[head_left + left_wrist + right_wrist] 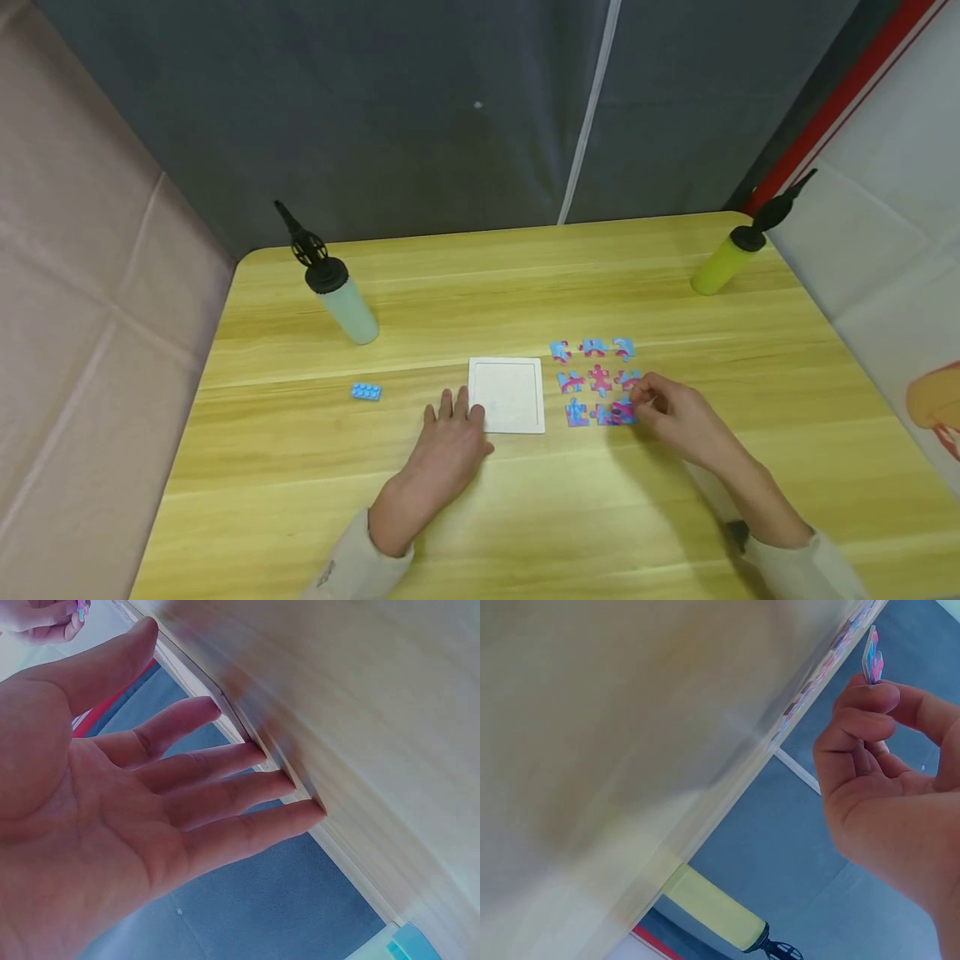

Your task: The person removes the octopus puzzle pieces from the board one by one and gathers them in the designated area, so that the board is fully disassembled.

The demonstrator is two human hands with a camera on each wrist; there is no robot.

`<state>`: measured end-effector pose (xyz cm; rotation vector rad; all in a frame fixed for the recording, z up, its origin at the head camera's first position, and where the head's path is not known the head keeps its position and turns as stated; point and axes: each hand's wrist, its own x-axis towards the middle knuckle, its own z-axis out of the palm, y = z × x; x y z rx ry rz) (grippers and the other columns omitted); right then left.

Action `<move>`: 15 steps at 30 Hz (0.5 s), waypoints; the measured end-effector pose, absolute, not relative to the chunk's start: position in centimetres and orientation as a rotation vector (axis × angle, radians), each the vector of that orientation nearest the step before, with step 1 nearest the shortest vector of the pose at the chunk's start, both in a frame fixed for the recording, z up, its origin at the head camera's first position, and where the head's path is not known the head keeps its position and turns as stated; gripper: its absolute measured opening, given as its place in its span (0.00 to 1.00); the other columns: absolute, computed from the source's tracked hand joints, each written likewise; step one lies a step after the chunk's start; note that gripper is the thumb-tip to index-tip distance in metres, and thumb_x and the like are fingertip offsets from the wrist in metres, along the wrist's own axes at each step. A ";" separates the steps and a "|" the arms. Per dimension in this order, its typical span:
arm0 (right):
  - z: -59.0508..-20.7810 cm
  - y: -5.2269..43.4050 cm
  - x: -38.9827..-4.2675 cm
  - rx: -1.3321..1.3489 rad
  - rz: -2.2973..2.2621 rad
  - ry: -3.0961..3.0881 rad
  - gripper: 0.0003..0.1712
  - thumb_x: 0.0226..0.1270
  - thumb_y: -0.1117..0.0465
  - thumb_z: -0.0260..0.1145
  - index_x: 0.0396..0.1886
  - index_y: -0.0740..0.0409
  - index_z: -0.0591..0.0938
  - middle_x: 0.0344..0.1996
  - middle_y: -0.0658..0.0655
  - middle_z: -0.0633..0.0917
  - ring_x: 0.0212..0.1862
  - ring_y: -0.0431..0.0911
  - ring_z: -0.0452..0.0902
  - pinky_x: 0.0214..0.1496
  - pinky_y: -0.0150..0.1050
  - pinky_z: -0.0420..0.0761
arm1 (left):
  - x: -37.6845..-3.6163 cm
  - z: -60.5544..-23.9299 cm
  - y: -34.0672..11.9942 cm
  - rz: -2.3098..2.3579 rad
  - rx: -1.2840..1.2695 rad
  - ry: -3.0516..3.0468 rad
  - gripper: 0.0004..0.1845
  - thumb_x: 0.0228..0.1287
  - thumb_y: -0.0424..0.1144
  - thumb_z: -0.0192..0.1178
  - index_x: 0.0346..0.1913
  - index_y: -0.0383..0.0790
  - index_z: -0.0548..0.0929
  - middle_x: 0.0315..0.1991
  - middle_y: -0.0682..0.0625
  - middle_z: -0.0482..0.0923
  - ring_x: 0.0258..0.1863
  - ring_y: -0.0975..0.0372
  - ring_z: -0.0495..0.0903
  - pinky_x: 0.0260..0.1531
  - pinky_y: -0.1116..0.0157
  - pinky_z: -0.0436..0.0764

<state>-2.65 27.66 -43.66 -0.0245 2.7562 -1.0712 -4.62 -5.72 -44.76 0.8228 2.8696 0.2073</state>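
Your right hand [678,417] pinches puzzle piece [872,656], seemingly lifted off tabletop [525,508]. Your left hand [450,446] lies flat, fingers straight, touching white tray [508,394].

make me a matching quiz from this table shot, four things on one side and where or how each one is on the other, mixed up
Things:
1. white tray
2. blue brick
3. yellow pump
4. puzzle piece

Places or states:
a. far right corner of the table
b. pinched in the right hand
c. alone, left of the left hand
d. touched by the left hand's straight fingers

Pairs: 1-d, 2-c, 3-a, 4-b
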 end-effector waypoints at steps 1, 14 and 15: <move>-43.7 27.8 -2.6 -0.020 -1.063 2.755 0.04 0.70 0.64 0.63 0.42 0.55 0.81 0.30 0.51 0.82 0.31 0.40 0.71 0.30 0.33 0.72 | -4.7 -44.7 -5.7 0.207 0.824 2.870 0.22 0.66 0.47 0.70 0.48 0.29 0.80 0.67 0.25 0.74 0.67 0.32 0.74 0.58 0.36 0.79; -44.0 29.1 -2.4 -0.019 -1.024 2.748 0.04 0.71 0.65 0.63 0.42 0.57 0.81 0.33 0.52 0.85 0.34 0.41 0.74 0.33 0.32 0.75 | -4.6 -44.7 -5.8 0.217 0.830 2.870 0.21 0.66 0.46 0.71 0.47 0.30 0.80 0.66 0.25 0.74 0.67 0.32 0.75 0.58 0.36 0.79; -44.0 29.1 -2.4 -0.019 -1.019 2.746 0.04 0.71 0.65 0.63 0.42 0.58 0.81 0.33 0.52 0.85 0.34 0.41 0.75 0.33 0.32 0.75 | -4.6 -44.7 -5.8 0.219 0.827 2.871 0.21 0.66 0.46 0.71 0.47 0.30 0.80 0.66 0.25 0.74 0.66 0.32 0.75 0.58 0.36 0.79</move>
